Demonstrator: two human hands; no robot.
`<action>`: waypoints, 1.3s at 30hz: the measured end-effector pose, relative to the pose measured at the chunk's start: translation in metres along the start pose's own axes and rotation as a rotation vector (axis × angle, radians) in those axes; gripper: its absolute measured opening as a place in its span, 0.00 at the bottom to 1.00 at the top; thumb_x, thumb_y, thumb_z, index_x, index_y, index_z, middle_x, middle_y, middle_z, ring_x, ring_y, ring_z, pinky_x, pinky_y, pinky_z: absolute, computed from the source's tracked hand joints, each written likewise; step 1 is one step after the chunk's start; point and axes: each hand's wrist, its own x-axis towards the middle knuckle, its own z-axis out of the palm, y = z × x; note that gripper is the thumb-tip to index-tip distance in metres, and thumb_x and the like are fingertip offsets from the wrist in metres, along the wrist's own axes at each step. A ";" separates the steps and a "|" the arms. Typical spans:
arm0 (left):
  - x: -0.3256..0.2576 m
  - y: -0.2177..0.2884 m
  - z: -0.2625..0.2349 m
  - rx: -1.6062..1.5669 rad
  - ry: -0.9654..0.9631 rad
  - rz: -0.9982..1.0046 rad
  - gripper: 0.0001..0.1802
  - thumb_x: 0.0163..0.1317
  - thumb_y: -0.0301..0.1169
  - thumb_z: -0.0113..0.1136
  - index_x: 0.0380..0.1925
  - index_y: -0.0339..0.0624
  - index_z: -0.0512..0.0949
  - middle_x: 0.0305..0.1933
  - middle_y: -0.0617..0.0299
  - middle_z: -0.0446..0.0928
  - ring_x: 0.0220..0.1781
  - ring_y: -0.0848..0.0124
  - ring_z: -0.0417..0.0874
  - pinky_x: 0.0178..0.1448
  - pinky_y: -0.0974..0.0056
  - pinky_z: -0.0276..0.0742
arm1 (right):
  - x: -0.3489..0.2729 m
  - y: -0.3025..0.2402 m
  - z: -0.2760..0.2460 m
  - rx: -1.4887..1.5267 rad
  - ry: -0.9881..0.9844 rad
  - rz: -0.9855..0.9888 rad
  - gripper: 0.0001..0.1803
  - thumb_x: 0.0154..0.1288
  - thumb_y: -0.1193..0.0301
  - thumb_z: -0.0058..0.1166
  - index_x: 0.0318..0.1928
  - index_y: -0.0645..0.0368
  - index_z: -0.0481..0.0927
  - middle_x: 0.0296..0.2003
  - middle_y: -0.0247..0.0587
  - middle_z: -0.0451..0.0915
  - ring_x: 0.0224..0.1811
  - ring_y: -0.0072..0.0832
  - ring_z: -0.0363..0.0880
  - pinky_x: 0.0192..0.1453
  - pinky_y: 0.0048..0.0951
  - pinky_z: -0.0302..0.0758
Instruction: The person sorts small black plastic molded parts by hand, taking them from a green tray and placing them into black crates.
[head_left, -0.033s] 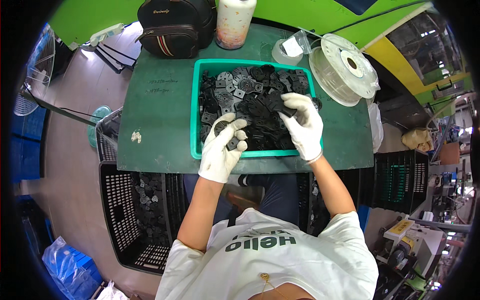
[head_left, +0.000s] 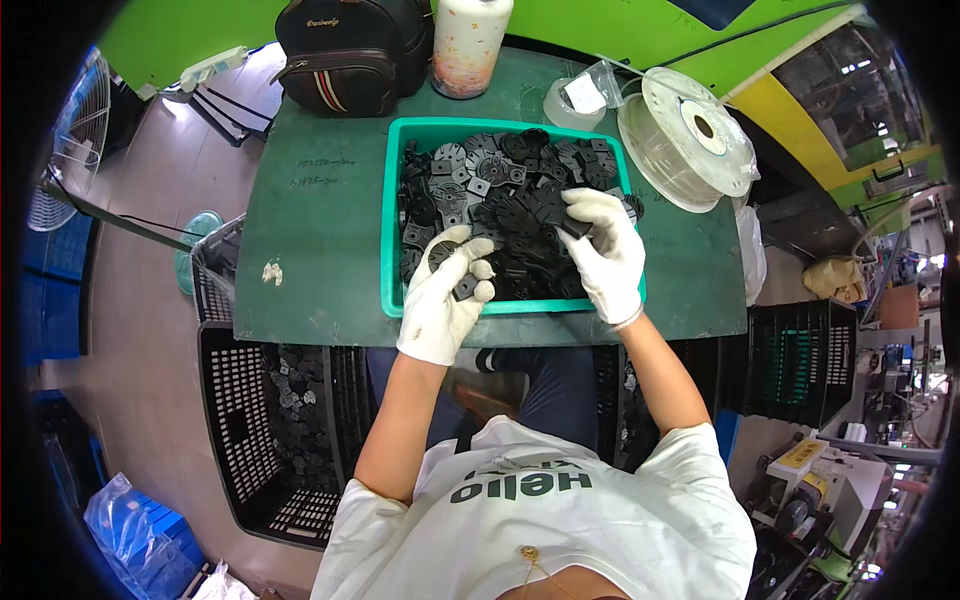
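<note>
Both hands wear white gloves. The left hand (head_left: 445, 300) is curled around a small black part (head_left: 464, 287), with dark surface also showing at its fingertips; whether this is one part or two cannot be determined. The right hand (head_left: 608, 255) is set narrow, with thumb and fingers around a dark piece (head_left: 574, 229). Its lower end merges visually with the pile of black parts (head_left: 500, 215), so contact cannot be confirmed. The pile lies between and beyond the hands, inside a green tray (head_left: 392, 200).

The step in hand is judged to be piece-by-piece handling of the parts. The next move appears to call for a steady left grip and a right pinch kept clear of neighbouring pieces, which may catch.

Edges: the tray's near rim passes beneath both hands; its right wall is just beside the right hand. Lift before crossing either. Bare table (head_left: 310, 240) lies left of the left hand, beyond the tray's left wall, and gives the widest open room. Beyond the right hand, a clear reel (head_left: 665, 130) and a tape roll (head_left: 572, 112) restrict movement.
</note>
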 end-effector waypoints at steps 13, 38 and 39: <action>0.001 -0.002 -0.003 0.006 -0.058 -0.004 0.19 0.61 0.26 0.55 0.52 0.41 0.66 0.43 0.51 0.73 0.36 0.69 0.75 0.33 0.68 0.72 | -0.025 -0.014 -0.002 -0.555 0.092 -0.409 0.19 0.42 0.86 0.62 0.36 0.56 0.77 0.39 0.44 0.74 0.40 0.35 0.76 0.40 0.29 0.75; 0.004 -0.006 -0.003 0.020 -0.036 0.041 0.10 0.60 0.27 0.58 0.41 0.43 0.71 0.40 0.55 0.75 0.33 0.70 0.74 0.32 0.69 0.71 | -0.270 -0.001 -0.155 -0.806 0.721 0.676 0.13 0.59 0.75 0.55 0.45 0.62 0.73 0.45 0.41 0.72 0.46 0.31 0.71 0.53 0.29 0.69; 0.005 -0.006 -0.003 0.024 -0.026 0.045 0.10 0.60 0.27 0.57 0.42 0.43 0.71 0.40 0.55 0.75 0.33 0.70 0.74 0.32 0.69 0.71 | -0.275 -0.007 -0.159 -1.121 0.507 0.604 0.14 0.57 0.75 0.57 0.44 0.62 0.73 0.44 0.43 0.73 0.46 0.35 0.72 0.53 0.31 0.69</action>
